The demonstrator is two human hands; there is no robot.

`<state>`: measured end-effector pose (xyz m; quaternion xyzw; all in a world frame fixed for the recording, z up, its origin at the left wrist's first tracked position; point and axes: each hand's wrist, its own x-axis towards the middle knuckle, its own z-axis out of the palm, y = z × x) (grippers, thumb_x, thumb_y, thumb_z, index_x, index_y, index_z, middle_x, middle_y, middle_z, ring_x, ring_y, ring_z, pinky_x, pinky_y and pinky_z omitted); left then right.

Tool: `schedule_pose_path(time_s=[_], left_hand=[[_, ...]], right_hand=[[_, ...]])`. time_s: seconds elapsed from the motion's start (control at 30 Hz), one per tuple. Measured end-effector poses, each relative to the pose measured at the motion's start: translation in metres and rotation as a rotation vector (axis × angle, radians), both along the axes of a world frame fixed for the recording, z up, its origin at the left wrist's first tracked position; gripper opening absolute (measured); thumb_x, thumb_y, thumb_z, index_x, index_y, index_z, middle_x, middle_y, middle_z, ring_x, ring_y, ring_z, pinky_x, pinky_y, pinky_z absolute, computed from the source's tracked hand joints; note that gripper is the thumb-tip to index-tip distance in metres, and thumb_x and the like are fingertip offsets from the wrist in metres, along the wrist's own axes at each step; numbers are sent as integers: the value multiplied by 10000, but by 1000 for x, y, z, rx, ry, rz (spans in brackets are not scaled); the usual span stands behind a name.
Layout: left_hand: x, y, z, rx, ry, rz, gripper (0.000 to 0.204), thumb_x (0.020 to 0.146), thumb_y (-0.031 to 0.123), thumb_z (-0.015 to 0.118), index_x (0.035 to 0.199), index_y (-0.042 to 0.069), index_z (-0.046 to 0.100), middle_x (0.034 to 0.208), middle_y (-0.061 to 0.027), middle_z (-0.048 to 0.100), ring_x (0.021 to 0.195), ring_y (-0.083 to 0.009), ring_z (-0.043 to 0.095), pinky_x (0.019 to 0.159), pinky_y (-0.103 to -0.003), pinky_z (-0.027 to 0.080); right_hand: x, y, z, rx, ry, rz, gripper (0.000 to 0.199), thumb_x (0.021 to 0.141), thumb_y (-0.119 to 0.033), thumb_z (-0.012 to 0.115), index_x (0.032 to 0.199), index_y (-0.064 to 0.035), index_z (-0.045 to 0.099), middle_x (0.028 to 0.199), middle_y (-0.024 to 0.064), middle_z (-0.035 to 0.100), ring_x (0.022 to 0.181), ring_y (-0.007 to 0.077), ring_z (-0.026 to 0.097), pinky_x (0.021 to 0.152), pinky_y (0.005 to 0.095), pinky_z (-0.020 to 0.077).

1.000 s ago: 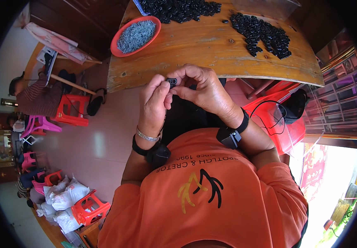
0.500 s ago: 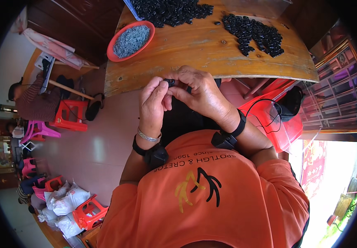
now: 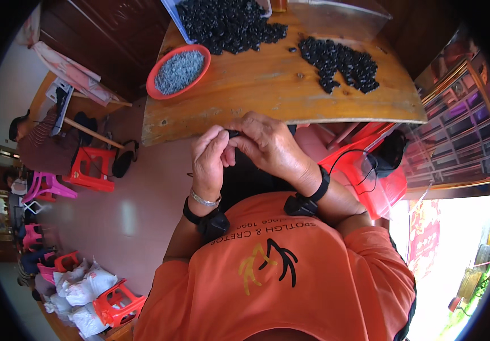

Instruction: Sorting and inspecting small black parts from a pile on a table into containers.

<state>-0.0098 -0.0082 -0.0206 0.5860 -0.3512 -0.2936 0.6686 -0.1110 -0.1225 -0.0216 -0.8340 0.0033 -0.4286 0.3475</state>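
Note:
In front of my chest, just off the near edge of the wooden table, my two hands meet around a small black part (image 3: 233, 133). My left hand (image 3: 208, 159) pinches it between thumb and fingers. From the other side the fingers of my right hand (image 3: 270, 145) close on the same part and cover much of it. A red oval bowl (image 3: 206, 52) on the table holds many small grey metal pieces (image 3: 179, 71), too fine to name. Beyond lies a large heap of small black parts (image 3: 222, 25), with a smaller heap (image 3: 338, 59) to the right.
The wooden table (image 3: 245, 85) spans the top. A blue-rimmed tray (image 3: 178, 21) and a clear plastic sheet (image 3: 341, 20) lie at its back. Red stools (image 3: 93, 167), white sacks (image 3: 86, 290) and a seated person (image 3: 46, 142) are at left; a red chair (image 3: 364, 182) stands right.
The whole view has shifted, so table and hands sit lower in it. My fingers stay together on the black part and now cover more of it.

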Motion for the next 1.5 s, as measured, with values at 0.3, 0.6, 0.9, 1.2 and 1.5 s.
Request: schedule_pose_path(time_s=[0.3,0.6,0.9,1.2,1.5], left_hand=[[5,-2,-3,-38,22,7,319,921,237,474,649,72,448,520,16,436,450,-47,389,420,-192,272],[28,11,-14,73,57,-76,270,919,233,450,740,52,541,555,8,475,467,-58,427,438,-188,300],[27,12,-14,39,82,-110,233,912,192,465,768,41,567,571,9,501,483,-48,446,454,-176,305],[34,12,-21,76,53,-115,246,917,199,452,774,34,567,571,12,497,480,-48,443,455,-177,303],[26,6,-23,152,-12,-142,261,926,235,425,787,52,549,598,-1,504,497,-68,473,459,-180,337]], right_hand=[[9,-6,4,25,52,58,214,735,-37,687,939,-15,630,806,126,617,737,295,621,639,334,507],[11,-71,24,-18,167,-44,170,750,-4,676,918,-5,651,827,106,633,747,185,627,653,290,499],[5,-292,121,-488,75,-873,301,774,-203,643,1034,-54,620,877,182,645,823,339,623,725,395,500],[-23,-246,14,-405,763,-505,179,740,-218,650,842,-77,690,824,144,664,784,310,636,710,378,499],[-14,-237,-4,-408,845,-657,123,714,-173,623,793,-90,669,843,128,660,838,321,623,768,408,487]])
